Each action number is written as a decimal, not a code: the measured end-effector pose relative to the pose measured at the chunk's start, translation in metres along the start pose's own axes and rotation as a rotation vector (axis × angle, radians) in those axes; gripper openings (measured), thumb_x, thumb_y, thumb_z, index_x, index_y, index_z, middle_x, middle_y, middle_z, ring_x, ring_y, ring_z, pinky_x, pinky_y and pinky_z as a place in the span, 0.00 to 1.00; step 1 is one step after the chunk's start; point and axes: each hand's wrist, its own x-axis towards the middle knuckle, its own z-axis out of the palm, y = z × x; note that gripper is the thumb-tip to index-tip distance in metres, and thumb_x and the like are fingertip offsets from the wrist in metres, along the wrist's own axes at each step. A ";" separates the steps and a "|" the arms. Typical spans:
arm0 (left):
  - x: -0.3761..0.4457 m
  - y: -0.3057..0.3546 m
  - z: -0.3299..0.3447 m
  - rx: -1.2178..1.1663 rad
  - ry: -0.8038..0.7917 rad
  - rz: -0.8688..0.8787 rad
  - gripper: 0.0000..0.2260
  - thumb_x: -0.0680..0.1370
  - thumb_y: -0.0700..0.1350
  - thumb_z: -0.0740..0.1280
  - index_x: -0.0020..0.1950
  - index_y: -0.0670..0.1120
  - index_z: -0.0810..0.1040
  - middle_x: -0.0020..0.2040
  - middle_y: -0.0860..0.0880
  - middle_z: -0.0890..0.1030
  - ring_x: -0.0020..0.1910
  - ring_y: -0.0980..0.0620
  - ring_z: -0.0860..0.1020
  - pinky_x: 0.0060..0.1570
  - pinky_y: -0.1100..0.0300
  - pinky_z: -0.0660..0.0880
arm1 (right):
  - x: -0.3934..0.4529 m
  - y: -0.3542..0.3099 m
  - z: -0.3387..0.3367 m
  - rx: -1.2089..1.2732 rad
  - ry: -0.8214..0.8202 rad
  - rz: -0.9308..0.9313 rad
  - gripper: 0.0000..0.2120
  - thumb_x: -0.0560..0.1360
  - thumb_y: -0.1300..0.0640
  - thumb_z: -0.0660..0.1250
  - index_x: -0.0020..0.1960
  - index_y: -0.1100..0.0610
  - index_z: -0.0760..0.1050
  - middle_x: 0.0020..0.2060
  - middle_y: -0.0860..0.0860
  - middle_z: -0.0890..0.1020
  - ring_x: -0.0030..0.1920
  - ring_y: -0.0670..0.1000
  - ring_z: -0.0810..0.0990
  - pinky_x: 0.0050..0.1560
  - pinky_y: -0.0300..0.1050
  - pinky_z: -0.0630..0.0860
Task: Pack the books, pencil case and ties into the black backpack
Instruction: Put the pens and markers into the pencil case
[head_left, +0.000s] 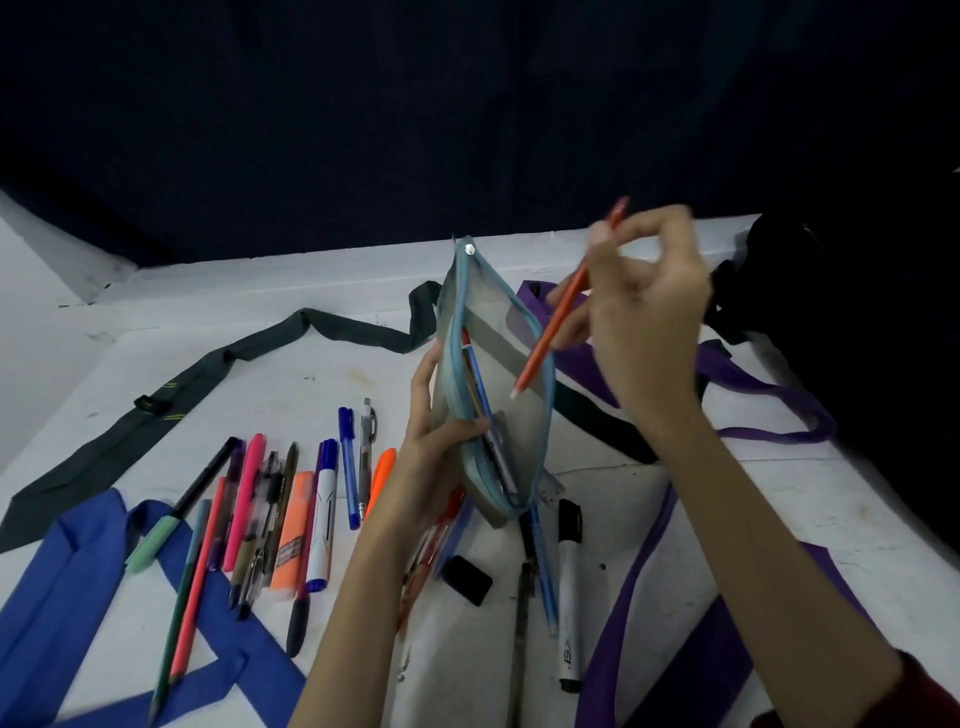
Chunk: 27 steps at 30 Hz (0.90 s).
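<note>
Crowding the near table edge lay pens and markers over a blue tie. Further in, her left hand gripped the unzipped pencil case while her right hand pinched an orange pencil above its mouth. Beyond, the black backpack sat at the far right edge.

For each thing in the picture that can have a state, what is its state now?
pencil case: unzipped, held upright, some pens inside
orange pen: tip at the case mouth, not yet inside
left hand: grips the case
right hand: pinches the orange pen
black backpack: at the right, opening hidden
blue tie: loose on the table
purple tie: loose, unpacked
</note>
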 end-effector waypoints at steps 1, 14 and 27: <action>-0.001 -0.001 0.001 0.020 -0.002 0.009 0.40 0.65 0.40 0.70 0.73 0.61 0.58 0.66 0.43 0.69 0.56 0.44 0.78 0.51 0.51 0.78 | -0.003 0.000 0.005 -0.017 -0.051 -0.011 0.04 0.80 0.60 0.60 0.49 0.60 0.66 0.28 0.58 0.79 0.23 0.50 0.78 0.21 0.38 0.73; -0.009 0.013 -0.016 -0.066 0.046 0.017 0.37 0.68 0.34 0.65 0.72 0.61 0.61 0.59 0.44 0.73 0.52 0.42 0.78 0.46 0.47 0.78 | -0.013 0.026 -0.004 -0.384 -0.076 0.047 0.09 0.77 0.55 0.65 0.43 0.60 0.75 0.28 0.54 0.81 0.23 0.52 0.77 0.35 0.51 0.77; -0.010 0.016 -0.026 -0.121 0.067 0.003 0.41 0.63 0.38 0.70 0.72 0.58 0.62 0.63 0.43 0.71 0.58 0.37 0.72 0.50 0.48 0.78 | -0.055 0.075 -0.003 -1.046 -0.996 0.520 0.21 0.72 0.44 0.70 0.32 0.55 0.65 0.30 0.49 0.71 0.34 0.49 0.73 0.29 0.39 0.64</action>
